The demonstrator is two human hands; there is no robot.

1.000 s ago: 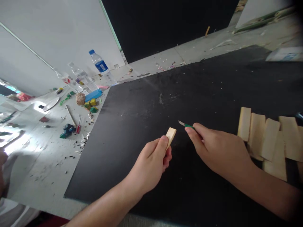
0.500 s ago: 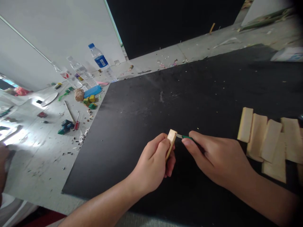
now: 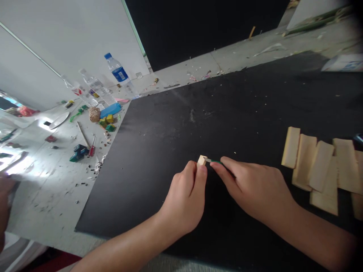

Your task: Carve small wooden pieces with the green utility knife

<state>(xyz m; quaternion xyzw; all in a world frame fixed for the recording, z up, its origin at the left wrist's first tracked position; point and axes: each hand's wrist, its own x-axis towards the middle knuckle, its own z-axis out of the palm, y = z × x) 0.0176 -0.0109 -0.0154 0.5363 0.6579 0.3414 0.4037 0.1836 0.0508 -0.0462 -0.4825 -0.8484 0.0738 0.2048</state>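
Note:
My left hand (image 3: 185, 194) is closed round a small pale wooden piece (image 3: 202, 160), and only its upper end shows above the thumb. From the right, my right hand (image 3: 251, 185) grips a small knife (image 3: 216, 162) with a green handle. Its short blade points left and meets the upper end of the wood. Most of the handle is hidden inside my right fingers. Both hands are above the black mat (image 3: 159, 151).
Several pale wooden strips (image 3: 322, 166) lie overlapping at the right. Beyond the mat's left edge are plastic bottles (image 3: 119, 73), coloured cubes (image 3: 110, 119), a red screwdriver (image 3: 92, 150) and metal scraps. Part of another person's arm (image 3: 5, 204) shows at far left.
My left hand has turned, so less of the wooden piece shows and its fingertips are hidden. My right hand and the knife have shifted slightly left, staying against the wood's upper end.

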